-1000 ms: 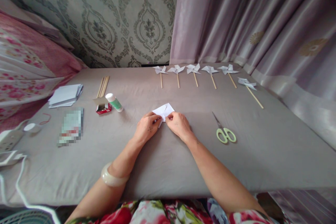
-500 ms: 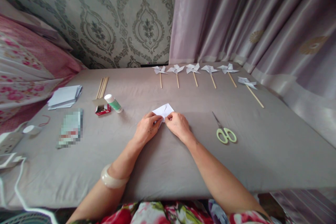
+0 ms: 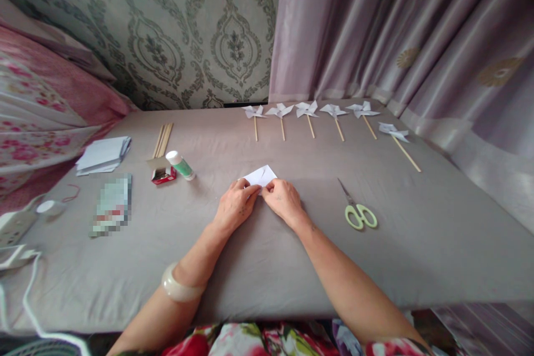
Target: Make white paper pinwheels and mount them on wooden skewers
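Note:
A small white sheet of paper (image 3: 261, 176), with a slit showing in it, lies between my hands at the middle of the table. My left hand (image 3: 238, 200) pinches its near left edge, thumb and fingers closed. Close beside it, my right hand (image 3: 282, 197) grips the near right edge, fingers curled in. The two thumbs almost meet, and the paper's near part is hidden under the fingers. Scissors (image 3: 355, 214) with pale green handles lie to the right of my right hand. A glue stick (image 3: 180, 164) with a white cap is off to the left.
Several paper pinwheels (image 3: 307, 109) on sticks line the back right of the table (image 3: 292, 289). At left are loose wooden sticks (image 3: 163, 140), a small red box (image 3: 163, 174), stacked paper (image 3: 103, 154), a blurred packet (image 3: 112, 204) and a power strip (image 3: 14, 227) with cables.
My left fingers have shifted slightly right along the paper's near edge, towards my right hand. My right hand stays in nearly the same place.

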{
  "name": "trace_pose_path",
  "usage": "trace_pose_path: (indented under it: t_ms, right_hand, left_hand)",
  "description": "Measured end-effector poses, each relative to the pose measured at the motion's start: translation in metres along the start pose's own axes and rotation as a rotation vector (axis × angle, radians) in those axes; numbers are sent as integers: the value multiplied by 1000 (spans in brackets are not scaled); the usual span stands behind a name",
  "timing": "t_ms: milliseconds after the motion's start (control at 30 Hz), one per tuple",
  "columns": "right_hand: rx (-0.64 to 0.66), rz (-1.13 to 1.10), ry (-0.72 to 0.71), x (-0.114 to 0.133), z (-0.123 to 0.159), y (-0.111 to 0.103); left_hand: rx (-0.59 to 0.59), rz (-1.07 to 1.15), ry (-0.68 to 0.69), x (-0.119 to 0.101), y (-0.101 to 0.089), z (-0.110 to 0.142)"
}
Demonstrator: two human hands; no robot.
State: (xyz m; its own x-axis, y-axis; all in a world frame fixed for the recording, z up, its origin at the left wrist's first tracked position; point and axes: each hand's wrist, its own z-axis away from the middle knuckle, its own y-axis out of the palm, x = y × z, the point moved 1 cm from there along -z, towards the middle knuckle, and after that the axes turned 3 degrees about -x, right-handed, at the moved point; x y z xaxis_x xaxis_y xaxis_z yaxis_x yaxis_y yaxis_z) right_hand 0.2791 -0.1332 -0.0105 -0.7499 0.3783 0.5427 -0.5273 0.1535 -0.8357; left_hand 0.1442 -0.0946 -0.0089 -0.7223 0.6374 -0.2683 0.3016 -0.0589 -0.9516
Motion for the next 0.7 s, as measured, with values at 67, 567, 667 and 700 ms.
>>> trace_pose_path:
  t_ms: [67, 567, 667, 700]
  right_hand:
    - [-3, 5, 0, 0, 0, 0]
    - [-21, -11, -43, -2, 1, 0]
    - [-30, -50, -69, -4, 1, -2]
    - [-37, -58, -73, -5, 1, -2]
  left_hand:
    - [1, -12, 3, 0, 0, 0]
    - [32, -130, 49, -3, -2, 0]
    - [52, -186, 66, -6, -5, 1]
    - [53, -202, 69, -7, -6, 1]
